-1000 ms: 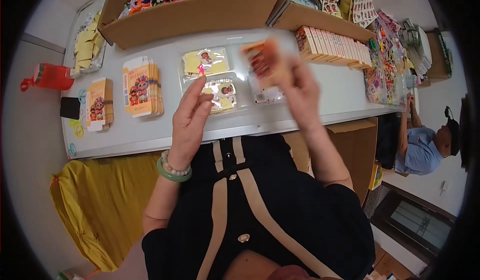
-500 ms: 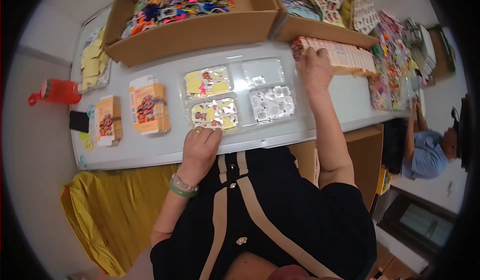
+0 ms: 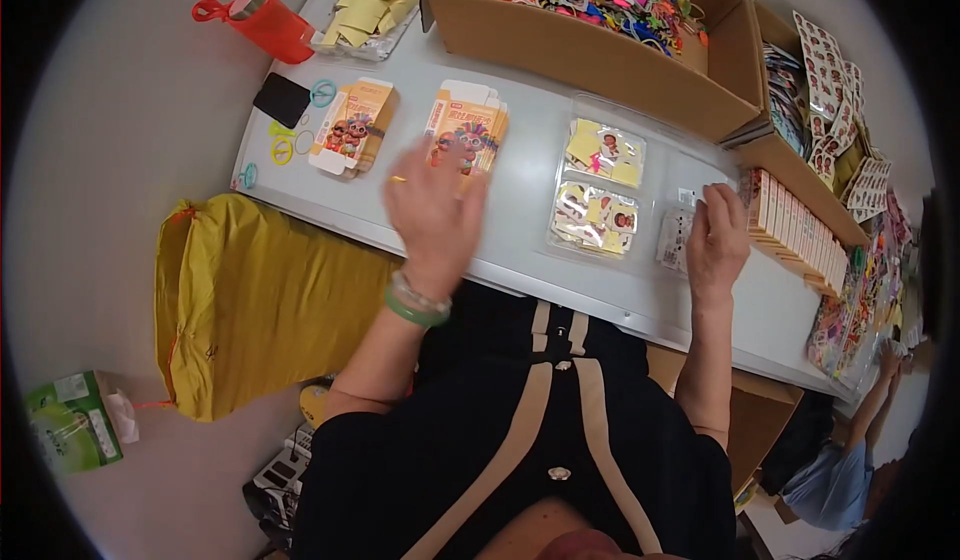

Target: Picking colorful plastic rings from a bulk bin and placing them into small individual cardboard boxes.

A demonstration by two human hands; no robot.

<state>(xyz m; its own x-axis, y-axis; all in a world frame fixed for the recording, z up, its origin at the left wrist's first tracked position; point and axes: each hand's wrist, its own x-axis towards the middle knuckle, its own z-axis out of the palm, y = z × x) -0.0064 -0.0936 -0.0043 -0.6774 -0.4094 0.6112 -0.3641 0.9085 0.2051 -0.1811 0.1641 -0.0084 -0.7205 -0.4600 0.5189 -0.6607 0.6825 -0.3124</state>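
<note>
My left hand (image 3: 437, 205), slightly blurred, reaches over the near end of a stack of flat orange cartons (image 3: 468, 110) with its fingers outstretched; I see nothing in it. Loosely bent and apart, the fingers of my right hand (image 3: 718, 243) hover over the right side of a clear plastic tray (image 3: 548, 244), with no object visible in them. Two left compartments of that tray hold yellow cards and picture stickers (image 3: 607, 152). Small clear printed packets (image 3: 674, 238) lie in a right compartment, partly hidden by my right hand.
Left of the stack lie another carton bundle (image 3: 352, 128), a black phone (image 3: 281, 100), coloured bands (image 3: 283, 147) and a red bottle (image 3: 265, 26). Behind stands a cardboard box (image 3: 600, 58) of colourful trinkets. A row of small boxes (image 3: 795, 222) lines the right; a co-worker's arm (image 3: 875, 400) is beyond.
My left hand has moved from the tray's near edge to the carton stack. My right hand has left the row of small boxes for the tray. The view has turned and shifted left.
</note>
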